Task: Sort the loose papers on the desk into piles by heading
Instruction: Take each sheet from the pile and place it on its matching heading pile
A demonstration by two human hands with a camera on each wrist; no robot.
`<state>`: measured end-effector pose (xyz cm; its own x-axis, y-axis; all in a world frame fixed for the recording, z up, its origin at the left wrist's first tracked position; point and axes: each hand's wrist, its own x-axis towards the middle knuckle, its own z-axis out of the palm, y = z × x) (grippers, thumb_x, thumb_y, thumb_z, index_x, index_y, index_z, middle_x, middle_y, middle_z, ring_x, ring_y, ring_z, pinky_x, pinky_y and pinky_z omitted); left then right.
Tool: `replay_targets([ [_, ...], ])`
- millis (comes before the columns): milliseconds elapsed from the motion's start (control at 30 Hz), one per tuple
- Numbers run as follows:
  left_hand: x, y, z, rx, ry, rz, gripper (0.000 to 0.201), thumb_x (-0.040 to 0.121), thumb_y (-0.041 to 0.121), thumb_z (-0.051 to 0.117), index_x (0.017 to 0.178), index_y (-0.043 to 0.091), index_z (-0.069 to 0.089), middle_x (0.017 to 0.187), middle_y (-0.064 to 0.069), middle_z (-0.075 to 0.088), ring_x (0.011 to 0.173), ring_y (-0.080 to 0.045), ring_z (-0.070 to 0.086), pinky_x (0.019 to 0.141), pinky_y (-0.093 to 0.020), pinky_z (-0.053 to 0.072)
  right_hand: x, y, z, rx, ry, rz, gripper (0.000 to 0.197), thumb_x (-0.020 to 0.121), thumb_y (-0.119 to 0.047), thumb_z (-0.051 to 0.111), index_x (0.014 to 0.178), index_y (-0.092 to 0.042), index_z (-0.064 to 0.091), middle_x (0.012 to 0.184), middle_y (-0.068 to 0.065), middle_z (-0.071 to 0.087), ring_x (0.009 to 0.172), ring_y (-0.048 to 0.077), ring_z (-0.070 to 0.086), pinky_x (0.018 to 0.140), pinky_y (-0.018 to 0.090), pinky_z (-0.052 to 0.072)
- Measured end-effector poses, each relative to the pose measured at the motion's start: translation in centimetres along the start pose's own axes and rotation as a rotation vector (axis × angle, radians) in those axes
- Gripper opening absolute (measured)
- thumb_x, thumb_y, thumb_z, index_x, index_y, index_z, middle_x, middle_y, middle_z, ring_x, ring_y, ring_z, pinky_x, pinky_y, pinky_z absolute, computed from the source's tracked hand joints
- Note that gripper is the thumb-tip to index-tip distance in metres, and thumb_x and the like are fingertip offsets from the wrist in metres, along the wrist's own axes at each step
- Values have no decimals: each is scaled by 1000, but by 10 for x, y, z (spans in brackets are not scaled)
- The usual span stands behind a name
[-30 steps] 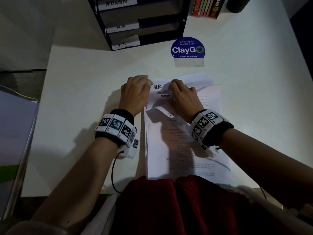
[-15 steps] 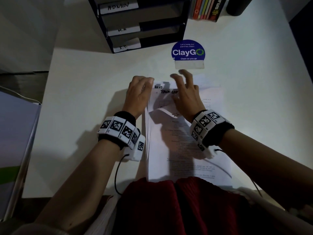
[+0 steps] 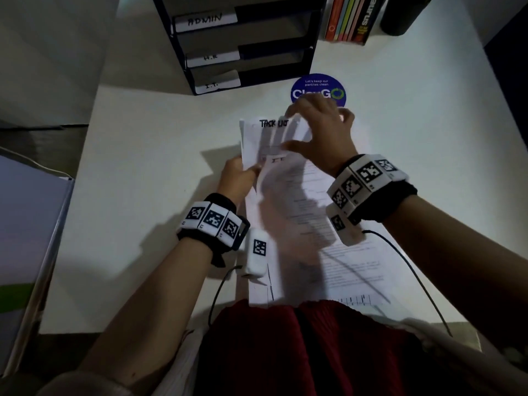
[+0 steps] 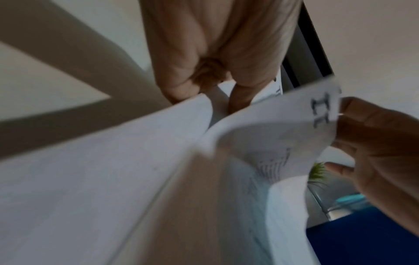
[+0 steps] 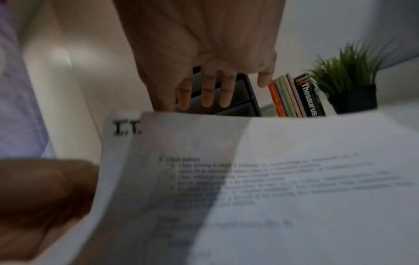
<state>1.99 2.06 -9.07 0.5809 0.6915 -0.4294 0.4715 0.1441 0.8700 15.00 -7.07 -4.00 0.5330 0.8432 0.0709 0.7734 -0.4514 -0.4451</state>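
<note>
A stack of printed papers [image 3: 351, 252] lies on the white desk [image 3: 148, 167] in front of me. My left hand [image 3: 239, 178] pinches the left edge of the raised upper sheets; the left wrist view shows its fingers [image 4: 181, 89] curled on that edge. My right hand [image 3: 320, 130] holds the top sheet [image 3: 271, 130], headed "TACK U…", thumb in front and fingers behind. Under it a sheet headed "I.T." [image 5: 127, 128] is bared. The sheets' far ends are lifted off the desk; their near ends stay down.
A black three-tier tray [image 3: 285, 61] labelled ADMIN, H.R. and I.T. stands at the back. A blue ClayGo sticker [image 3: 328, 87] sits just beyond my right hand. Books [image 3: 351, 18] and a potted plant [image 5: 349, 75] are at the back right. A cabinet edge [image 3: 43, 267] flanks the desk's left side.
Both hands went from leafing the sheets' top corners on the desk to lifting their far ends. The right hand rose toward the sticker. The H.R. heading is gone from view and an I.T. heading shows.
</note>
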Motion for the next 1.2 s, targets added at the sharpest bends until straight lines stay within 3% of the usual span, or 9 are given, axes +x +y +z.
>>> replay_targets([
  [167,6,8,-2,61,45,-13,25,93,18,50,110,3,60,102,-9,65,95,-25,61,86,-38,52,-14,-2,23,65,-267,-89,99,61,-88,15,114,-17,58,121,0,56,115,18,46,105,42,16],
  [233,10,21,-8,125,141,58,23,95,18,46,106,3,59,101,-5,61,94,-20,57,87,-29,47,-16,-1,28,-38,-315,-97,86,70,-79,24,123,-17,53,126,1,54,119,19,44,107,42,13],
  [300,15,45,-20,200,254,165,26,97,17,44,110,1,60,99,-4,56,93,-16,52,76,-17,39,-15,0,34,-109,-298,-85,53,88,-53,44,126,-17,49,129,1,52,122,19,43,108,40,12],
  [433,26,98,-69,308,535,338,38,99,22,39,118,-8,52,114,-22,55,103,-28,52,86,-29,31,-8,0,40,-141,-243,-25,28,95,-23,44,120,-13,52,123,6,57,119,23,46,103,40,17],
  [600,46,112,-140,374,725,326,42,102,24,28,138,1,29,143,-14,37,128,-22,40,95,-22,26,-1,0,46,-151,-238,26,17,94,-17,42,103,-9,54,110,8,61,110,26,51,101,42,21],
  [767,64,78,-175,461,713,65,44,102,21,26,141,1,30,147,-14,34,133,-27,34,103,-28,22,4,-4,50,-156,-221,72,14,92,-14,43,98,-9,55,107,9,60,105,28,52,97,40,24],
  [900,66,40,-170,558,590,-38,41,101,15,27,137,-2,37,144,-19,38,131,-32,37,104,-33,25,7,-6,51,-142,-222,105,14,92,-14,43,97,-7,54,106,10,58,102,29,53,90,38,26],
  [1067,73,0,-160,645,468,-143,42,100,11,27,141,6,34,144,-20,36,131,-34,34,104,-38,27,1,-5,49,-146,-314,94,30,89,-21,52,116,-8,50,115,9,54,111,28,48,95,39,24],
  [1200,81,-17,-161,650,499,-201,41,96,5,34,136,-3,37,137,-26,41,127,-38,39,103,-40,30,-5,-1,50,-173,-360,67,49,84,-25,60,127,-14,41,124,5,49,119,25,43,102,41,21],
])
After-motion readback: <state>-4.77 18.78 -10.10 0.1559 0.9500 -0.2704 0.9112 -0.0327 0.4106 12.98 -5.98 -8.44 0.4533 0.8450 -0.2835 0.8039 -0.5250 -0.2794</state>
